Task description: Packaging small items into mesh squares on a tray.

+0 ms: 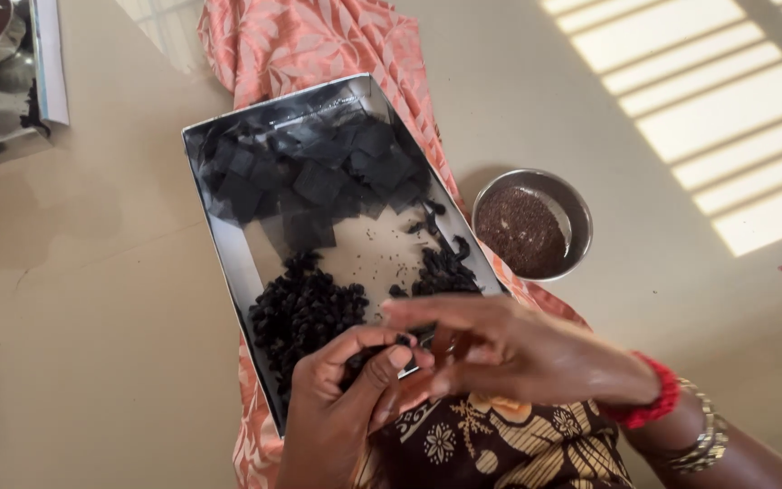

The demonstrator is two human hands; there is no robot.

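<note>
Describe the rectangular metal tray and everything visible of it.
The tray is a shallow, shiny, rectangular metal pan with low upright walls, lying tilted across the person's lap on orange patterned cloth. Its far end holds a heap of black square pieces; its near end holds small black lumps, with a few dark bits scattered on the bare middle. The left hand and right hand meet over its near corner, hiding that edge.

We sat on the smooth tiled floor (pixel 92 299) of what looked like a home, window-slatted sunlight (pixel 726 118) striping its far right corner; a steel tray (pixel 228 254) rested on our patterned-cloth lap beside a steel bowl (pixel 581 213) of dark seeds.
</note>
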